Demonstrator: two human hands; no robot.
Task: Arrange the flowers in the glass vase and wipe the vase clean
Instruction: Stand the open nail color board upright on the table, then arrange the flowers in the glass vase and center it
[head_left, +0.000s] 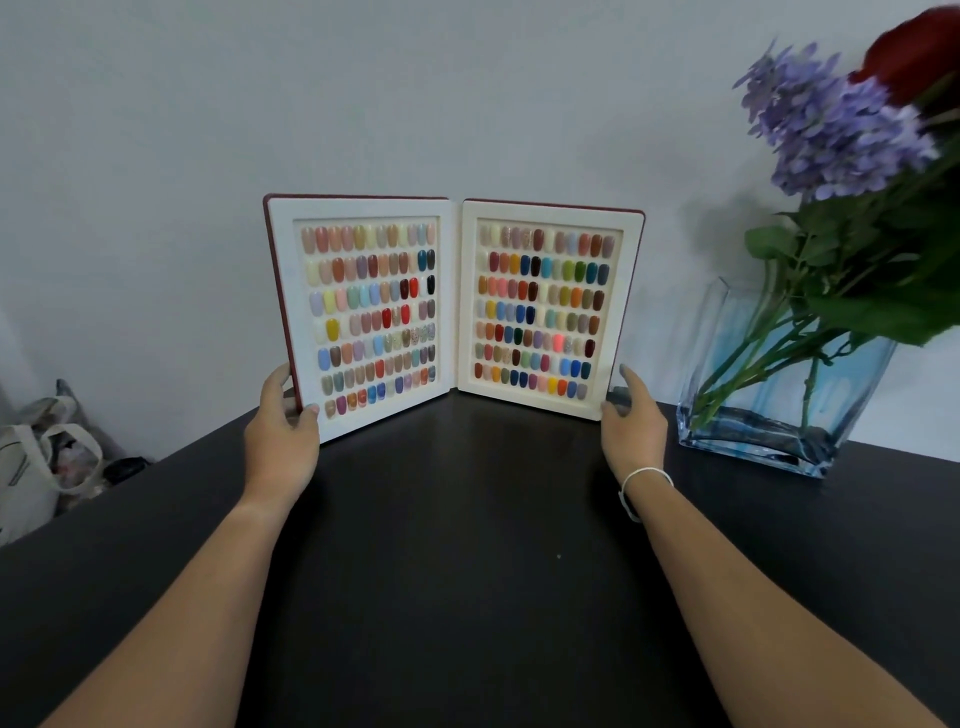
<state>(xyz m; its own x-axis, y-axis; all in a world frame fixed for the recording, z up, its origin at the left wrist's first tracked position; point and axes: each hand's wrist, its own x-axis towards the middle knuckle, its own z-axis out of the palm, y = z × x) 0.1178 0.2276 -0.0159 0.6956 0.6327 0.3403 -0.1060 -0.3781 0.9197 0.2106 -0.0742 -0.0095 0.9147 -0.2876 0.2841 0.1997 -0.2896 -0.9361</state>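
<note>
A blue-tinted rectangular glass vase (769, 431) stands on the black table (467, 545) at the right, near the wall. In it lean green stems with a purple hydrangea (831, 124) and a dark red rose (919, 47) cut off at the top right corner. A nail-colour sample book (454, 306) stands open upright at the table's back corner. My left hand (283, 426) grips the lower left edge of the book. On the lower right edge of the book rests my right hand (631, 421), with a white bracelet on its wrist. Both hands are well left of the vase.
The table's left edge falls off to the floor, where a white tote bag (31, 467) and other bags lie against the grey wall. The wall stands close behind the book and the vase.
</note>
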